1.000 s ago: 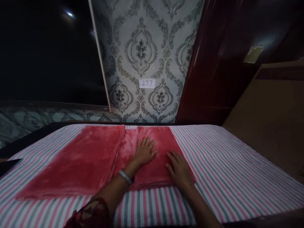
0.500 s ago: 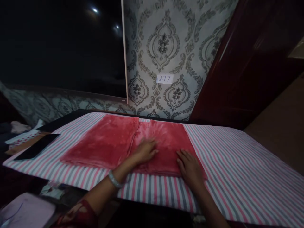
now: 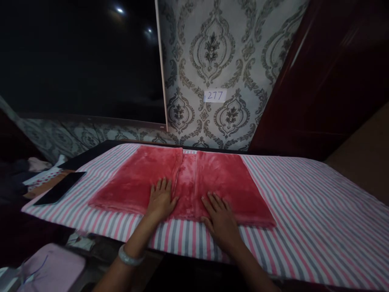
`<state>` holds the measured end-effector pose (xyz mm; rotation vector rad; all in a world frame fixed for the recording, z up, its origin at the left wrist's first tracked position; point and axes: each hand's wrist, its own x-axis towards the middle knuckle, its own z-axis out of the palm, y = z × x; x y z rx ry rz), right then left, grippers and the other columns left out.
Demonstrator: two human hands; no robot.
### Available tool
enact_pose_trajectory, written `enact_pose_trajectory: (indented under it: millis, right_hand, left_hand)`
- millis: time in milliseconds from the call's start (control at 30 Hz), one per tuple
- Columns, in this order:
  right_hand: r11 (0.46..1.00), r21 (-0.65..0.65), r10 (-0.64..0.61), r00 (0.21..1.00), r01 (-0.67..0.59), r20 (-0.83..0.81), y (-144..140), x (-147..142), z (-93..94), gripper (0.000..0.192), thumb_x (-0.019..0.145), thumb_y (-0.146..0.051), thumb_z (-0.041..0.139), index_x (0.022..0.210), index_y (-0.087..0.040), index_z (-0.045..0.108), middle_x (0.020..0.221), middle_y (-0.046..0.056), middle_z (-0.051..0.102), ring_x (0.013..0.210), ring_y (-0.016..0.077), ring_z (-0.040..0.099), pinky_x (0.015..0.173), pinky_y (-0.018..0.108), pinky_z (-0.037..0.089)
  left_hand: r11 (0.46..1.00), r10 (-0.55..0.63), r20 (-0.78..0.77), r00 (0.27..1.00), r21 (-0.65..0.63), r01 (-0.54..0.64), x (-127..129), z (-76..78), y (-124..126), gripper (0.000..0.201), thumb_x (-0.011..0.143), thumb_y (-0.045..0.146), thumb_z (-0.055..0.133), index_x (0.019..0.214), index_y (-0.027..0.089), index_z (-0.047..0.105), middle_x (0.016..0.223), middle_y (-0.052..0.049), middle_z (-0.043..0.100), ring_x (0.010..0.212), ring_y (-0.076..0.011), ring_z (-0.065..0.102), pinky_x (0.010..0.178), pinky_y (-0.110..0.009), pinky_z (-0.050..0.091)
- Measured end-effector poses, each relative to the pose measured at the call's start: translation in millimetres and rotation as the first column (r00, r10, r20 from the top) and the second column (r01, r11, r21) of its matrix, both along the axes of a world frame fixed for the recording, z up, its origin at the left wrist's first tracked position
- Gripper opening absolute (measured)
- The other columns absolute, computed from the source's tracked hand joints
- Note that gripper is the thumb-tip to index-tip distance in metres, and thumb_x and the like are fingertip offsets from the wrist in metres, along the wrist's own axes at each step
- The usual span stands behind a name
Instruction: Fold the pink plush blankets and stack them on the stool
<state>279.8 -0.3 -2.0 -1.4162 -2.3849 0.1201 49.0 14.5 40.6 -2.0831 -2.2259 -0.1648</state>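
Observation:
A plush red blanket lies folded on the striped cloth, its left and right sides turned in toward the middle. Between the two folded sides a narrow strip of the lower layer shows. My left hand rests flat on the left fold near its inner edge, fingers spread. On the right fold, close to the front edge, lies my right hand, palm down with the fingers apart. Neither hand grips the fabric.
The pink, grey and white striped cloth covers the table. A dark flat panel lies at the left edge beside some fabrics. Behind stand a large dark screen and a patterned wall with a paper label.
My left hand has moved left from the middle onto the left fold. My right hand has shifted left, from the right fold's outer part toward its inner edge. The view has shifted slightly.

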Motion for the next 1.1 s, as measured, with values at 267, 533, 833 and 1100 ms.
enact_pose_trajectory:
  millis: [267, 533, 833, 1100]
  right_hand:
    - [0.987, -0.036, 0.125, 0.891, -0.156, -0.436, 28.9, 4.9, 17.0, 0.047, 0.093, -0.04, 0.053, 0.136, -0.022, 0.061, 0.14, 0.012, 0.061, 0.132, 0.0285, 0.053, 0.114, 0.051, 0.037]
    - [0.781, -0.49, -0.311, 0.439, -0.388, -0.843, 125.9, -73.1, 48.9, 0.057, 0.077, -0.023, 0.066, 0.134, -0.02, 0.058, 0.113, 0.009, 0.07, 0.09, 0.018, 0.069, 0.082, 0.035, 0.058]
    - [0.657, -0.677, -0.551, 0.402, -0.332, -0.732, 189.8, -139.6, 58.5, 0.063, 0.085, -0.011, 0.053, 0.145, -0.024, 0.038, 0.073, -0.003, 0.063, 0.059, 0.0102, 0.063, 0.063, 0.025, 0.056]
    - [0.799, -0.57, -0.429, 0.482, -0.191, -0.764, 233.6, -181.0, 53.1, 0.062, 0.081, -0.016, 0.06, 0.142, -0.022, 0.048, 0.078, -0.002, 0.068, 0.059, 0.0127, 0.059, 0.059, 0.024, 0.053]
  left_hand:
    - [0.996, -0.017, 0.049, 0.999, 0.086, 0.013, -7.6, 3.9, -43.3, 0.066, 0.084, 0.023, 0.06, 0.147, 0.01, 0.045, 0.141, -0.02, 0.052, 0.129, -0.0342, 0.048, 0.104, -0.049, 0.04]
    - [0.96, -0.138, 0.098, 0.986, 0.26, 0.109, -21.7, -21.5, -60.0, 0.059, 0.075, 0.013, 0.057, 0.134, 0.011, 0.055, 0.124, -0.016, 0.06, 0.113, -0.0309, 0.055, 0.097, -0.047, 0.047]
    - [0.79, -0.33, 0.106, 0.938, 0.575, 0.213, -52.2, -50.2, -54.3, 0.03, 0.09, 0.016, 0.047, 0.114, 0.022, 0.064, 0.102, -0.009, 0.069, 0.091, -0.0232, 0.068, 0.08, -0.036, 0.057]
    - [0.73, -0.297, -0.114, 0.948, 0.613, 0.302, -61.6, -74.7, -41.1, 0.022, 0.085, 0.016, 0.053, 0.1, 0.024, 0.065, 0.096, -0.007, 0.07, 0.087, -0.0239, 0.066, 0.073, -0.035, 0.052]
